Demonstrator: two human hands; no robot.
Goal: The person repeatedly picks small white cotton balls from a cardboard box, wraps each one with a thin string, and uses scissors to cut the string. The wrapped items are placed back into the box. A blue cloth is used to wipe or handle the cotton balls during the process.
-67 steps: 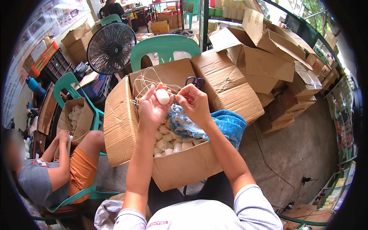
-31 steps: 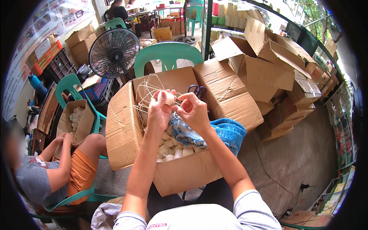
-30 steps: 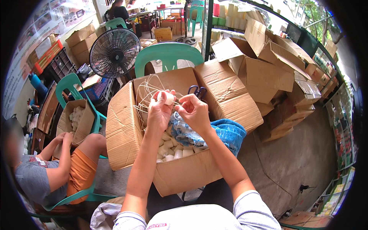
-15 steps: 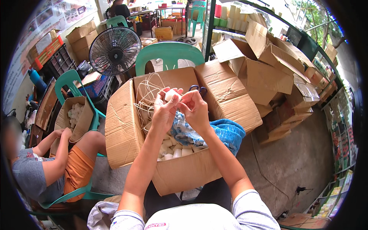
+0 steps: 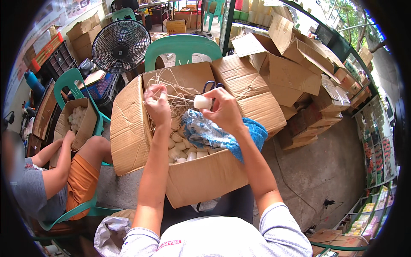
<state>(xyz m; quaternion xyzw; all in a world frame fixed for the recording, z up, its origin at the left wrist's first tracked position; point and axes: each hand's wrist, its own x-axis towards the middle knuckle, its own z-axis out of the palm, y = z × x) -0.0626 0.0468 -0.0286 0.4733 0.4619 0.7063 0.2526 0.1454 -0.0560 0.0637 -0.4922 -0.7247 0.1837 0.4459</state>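
My right hand [image 5: 224, 109] holds a short white candle [image 5: 202, 102] between thumb and fingers, above the open cardboard box [image 5: 205, 177] in front of me. My left hand [image 5: 157, 105] is raised over the box's left side, fingers pinched together among loose white strings [image 5: 182, 92]; a strand seems to be caught in the pinch. More white candles [image 5: 180, 150] lie in the bottom of the box. A blue and white towel [image 5: 209, 132] drapes over its right side, under my right hand. Dark blue-handled scissors [image 5: 210, 85] rest by the box's far right corner.
To the left a seated person in orange shorts [image 5: 85, 180] reaches into a smaller box of white pieces [image 5: 77, 118]. A black fan [image 5: 121, 46] and green chair [image 5: 182, 49] stand beyond my box. Cardboard boxes [image 5: 293, 77] are piled at the right; a cable [image 5: 282, 171] crosses the floor.
My hands, together before, have come apart: the left has moved left to the strings, and the right keeps the candle. The whole view has shifted slightly.
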